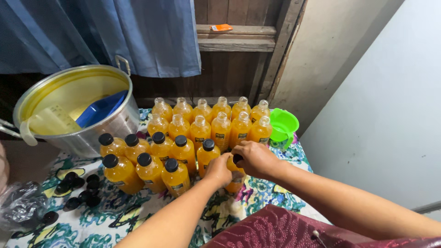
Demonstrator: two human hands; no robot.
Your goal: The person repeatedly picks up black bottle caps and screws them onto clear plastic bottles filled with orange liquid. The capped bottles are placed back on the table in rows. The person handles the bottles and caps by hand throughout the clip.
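There is one view only, from a camera on the person's head. It looks forward and steeply down over both forearms, which enter from the bottom edge and meet at the hands (239, 163) just below the middle of the frame. The table (128, 216) fills the lower left and centre, close to the lens. A curtain (115, 32) spans the upper left, a wooden door (239, 59) the top centre, a pale wall (381, 115) the right.

Your hands (243, 163) met on orange juice bottle (235, 180), right of black-capped bottles (147, 160). Uncapped bottles (211, 120) stood behind; green plastic funnel (283, 125) at their right. Metal pot (73, 110) sat rear-left, loose black caps (80, 188) before it.
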